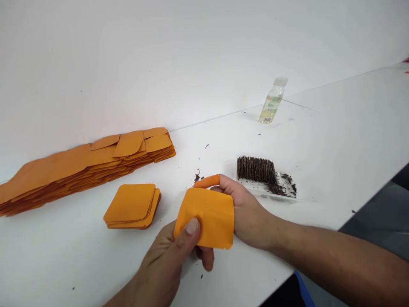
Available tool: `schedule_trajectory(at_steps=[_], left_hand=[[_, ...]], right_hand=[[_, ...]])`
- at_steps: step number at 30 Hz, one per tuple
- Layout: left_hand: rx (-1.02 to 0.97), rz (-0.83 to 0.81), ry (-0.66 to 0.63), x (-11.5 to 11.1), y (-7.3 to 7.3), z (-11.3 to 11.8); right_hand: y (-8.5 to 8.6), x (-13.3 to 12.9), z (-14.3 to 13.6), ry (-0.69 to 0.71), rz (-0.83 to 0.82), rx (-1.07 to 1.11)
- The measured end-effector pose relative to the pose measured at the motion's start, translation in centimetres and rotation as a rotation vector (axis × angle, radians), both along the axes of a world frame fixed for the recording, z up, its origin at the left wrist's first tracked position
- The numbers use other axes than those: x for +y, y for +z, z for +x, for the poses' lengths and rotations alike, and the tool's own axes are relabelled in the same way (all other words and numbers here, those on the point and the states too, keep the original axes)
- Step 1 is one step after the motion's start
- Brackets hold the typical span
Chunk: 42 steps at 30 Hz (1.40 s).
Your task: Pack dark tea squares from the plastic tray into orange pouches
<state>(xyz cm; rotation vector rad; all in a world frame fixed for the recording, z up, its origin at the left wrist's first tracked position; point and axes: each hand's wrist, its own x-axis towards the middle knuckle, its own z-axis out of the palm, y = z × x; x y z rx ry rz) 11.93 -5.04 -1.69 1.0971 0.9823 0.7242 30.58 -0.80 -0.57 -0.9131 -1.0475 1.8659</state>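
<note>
Holding one pouch (pixel 214 217) in left fingers (pixel 191 227), with many more in stack (pixel 131 202) and pile (pixel 79 164), but cannot tell grip of right fingers (pixel 227 185).

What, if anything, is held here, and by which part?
An orange sachet: the left hand holds its lower left, thumb on the front. The right hand is at its right edge, contact hidden.

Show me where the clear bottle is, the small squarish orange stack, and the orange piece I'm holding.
Clear bottle (pixel 271 107): head view, on its label.
Small squarish orange stack (pixel 130 202): head view, on its top piece.
Orange piece (pixel 214 215): head view, middle of its face.
</note>
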Motion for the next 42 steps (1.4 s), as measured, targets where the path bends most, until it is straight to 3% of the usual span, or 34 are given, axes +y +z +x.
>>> schedule_trajectory(at_steps=[4,9,12,16,19,24,29,34,38,42], left_hand=[[0.038,0.035,0.096,0.6,0.3,0.0],[0.465,0.241,0.206,0.9,0.0,-0.4],[0.602,0.619,0.149,0.6,-0.4,-1.0],[0.882,1.239,-0.048,0.7,-1.2,-1.1],[1.001,1.425,-0.094,1.2,-2.0,-0.9],[0.981,1.404,-0.102,1.9,-2.6,-1.2],[0.96,1.359,-0.094,2.1,-2.7,-1.1],[0.938,1.117,0.056,1.9,-2.7,-0.2],[0.861,1.064,0.116,1.8,-2.6,0.1],[0.796,1.086,0.13,1.9,-2.7,0.1]], right_hand=[[-0.2,-0.1,0.6,0.125,0.061,-0.096],[0.3,-0.2,1.2,0.201,0.18,-0.455],[0.4,-0.1,1.1,0.176,0.162,-0.433],[-0.2,0.2,0.5,0.132,0.126,-0.333],[-0.6,0.3,0.2,0.205,0.205,-0.35],[0.2,-0.1,0.8,0.319,0.345,-0.576],[0.1,0.1,1.1,0.217,0.549,-0.665],[0.7,0.1,2.2,0.105,0.648,-0.668],[3.6,-1.1,6.1,-0.146,0.768,-0.692],[5.8,-0.5,12.1,-0.302,0.754,-0.94]])
